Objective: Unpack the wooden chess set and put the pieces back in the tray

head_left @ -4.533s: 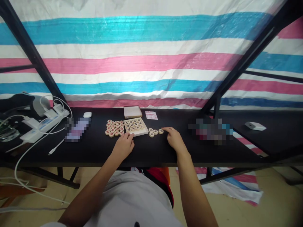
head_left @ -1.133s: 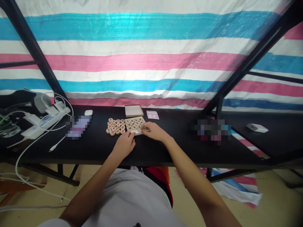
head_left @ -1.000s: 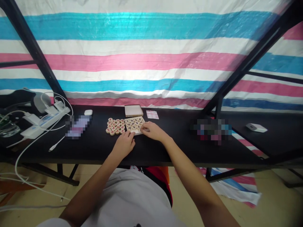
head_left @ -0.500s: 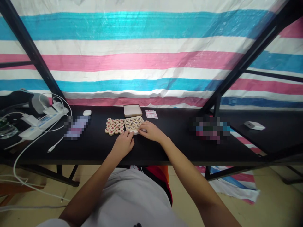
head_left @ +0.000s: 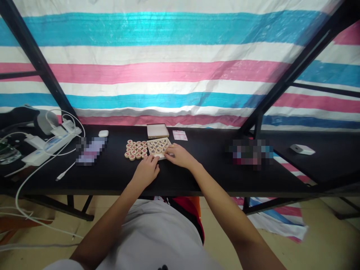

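Observation:
A shallow white box (head_left: 161, 155) on the black table holds rows of round wooden xiangqi pieces (head_left: 156, 146) with dark characters. My left hand (head_left: 146, 170) rests at the box's near left corner, its bent fingertips on the near edge. Over the near right side of the box lies my right hand (head_left: 180, 154), fingers closed around a piece at the end of the front row; the fingers partly cover it. Just left of the box, red-marked xiangqi pieces (head_left: 136, 150) lie grouped in rows on the tabletop.
Behind the box sits its open lid (head_left: 158, 130), with a pink and white paper (head_left: 180, 135) beside it. To the left are a blurred phone (head_left: 91, 151), a white earbud case (head_left: 103, 133), and a power strip (head_left: 50, 147) with cables. A white charger (head_left: 302, 149) lies far right.
Both hands stay at the box with almost no visible movement. The view has shifted very slightly.

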Motion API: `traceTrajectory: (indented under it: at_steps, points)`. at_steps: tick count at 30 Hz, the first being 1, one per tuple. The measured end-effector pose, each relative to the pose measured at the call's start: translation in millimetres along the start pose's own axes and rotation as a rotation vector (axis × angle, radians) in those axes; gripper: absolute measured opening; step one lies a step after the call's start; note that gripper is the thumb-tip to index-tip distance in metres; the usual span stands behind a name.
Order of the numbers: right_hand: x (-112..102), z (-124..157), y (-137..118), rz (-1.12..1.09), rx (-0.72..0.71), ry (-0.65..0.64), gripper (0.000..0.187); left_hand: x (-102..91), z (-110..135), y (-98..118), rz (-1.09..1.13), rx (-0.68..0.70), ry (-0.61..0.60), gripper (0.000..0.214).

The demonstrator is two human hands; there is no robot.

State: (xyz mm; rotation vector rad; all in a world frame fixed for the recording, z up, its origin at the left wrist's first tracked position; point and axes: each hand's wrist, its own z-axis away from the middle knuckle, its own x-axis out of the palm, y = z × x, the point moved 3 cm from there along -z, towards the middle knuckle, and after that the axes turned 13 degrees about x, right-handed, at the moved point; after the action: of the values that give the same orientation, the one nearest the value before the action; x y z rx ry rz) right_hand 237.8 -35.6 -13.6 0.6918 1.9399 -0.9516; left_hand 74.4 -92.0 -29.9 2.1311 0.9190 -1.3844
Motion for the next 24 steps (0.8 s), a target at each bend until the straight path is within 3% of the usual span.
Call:
traceTrajectory:
  at_steps: [24]
  points:
    - [-1.0,0.1,-1.5,0.02,0.005,0.002,0.019,-0.9,0.1,0.8,0.01,0.002,0.003,0.03]
